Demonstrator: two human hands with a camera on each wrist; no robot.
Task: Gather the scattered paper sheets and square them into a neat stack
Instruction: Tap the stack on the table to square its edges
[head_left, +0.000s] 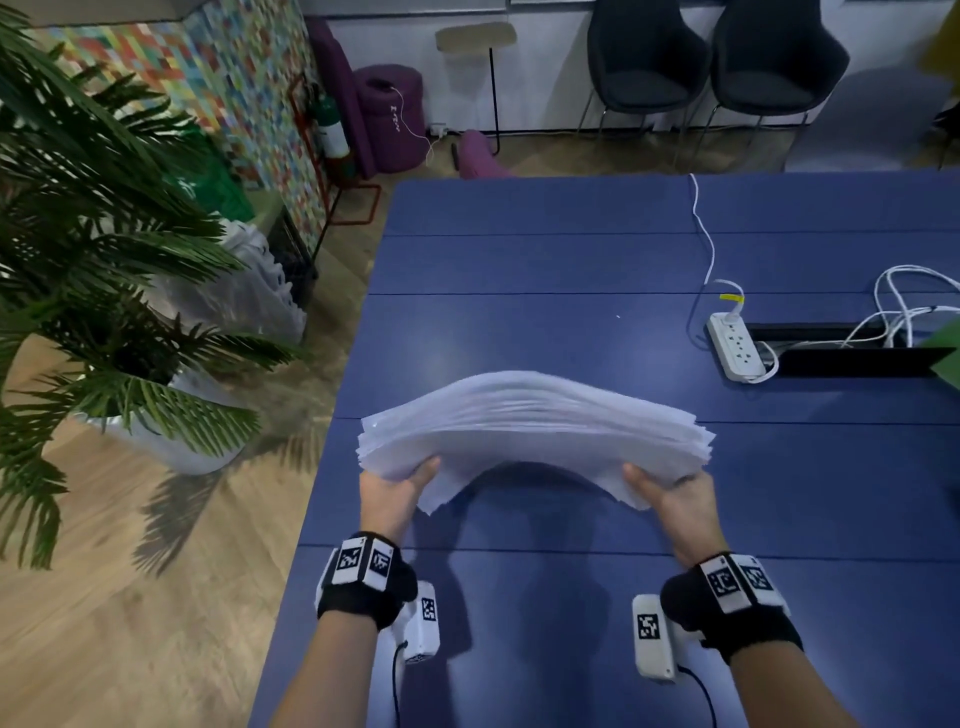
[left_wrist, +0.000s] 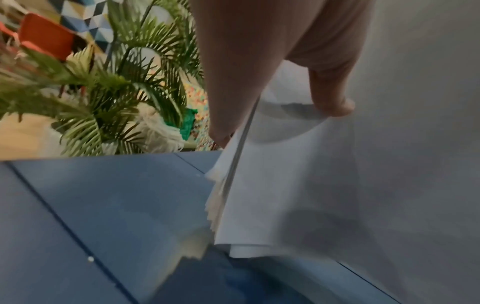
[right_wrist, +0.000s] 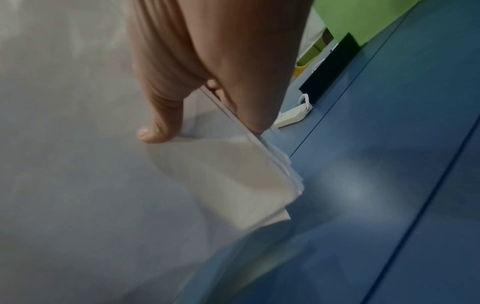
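Note:
A thick stack of white paper sheets (head_left: 530, 431) is lifted above the blue table (head_left: 571, 260), bowed upward in the middle. My left hand (head_left: 397, 486) grips its left end, thumb on the near face, fingers hidden behind. My right hand (head_left: 670, 491) grips the right end the same way. The sheet edges at both ends are fanned and uneven. The left wrist view shows the thumb (left_wrist: 330, 92) pressed on the paper sheets (left_wrist: 298, 185), with the corner hanging near the table. In the right wrist view the thumb (right_wrist: 155, 131) pinches the paper sheets (right_wrist: 228, 174).
A white power strip (head_left: 735, 345) with white cables (head_left: 904, 306) lies at the right, beside a black cable slot (head_left: 852, 358). A potted palm (head_left: 104, 260) stands on the floor past the table's left edge. Dark chairs (head_left: 717, 67) stand at the far wall.

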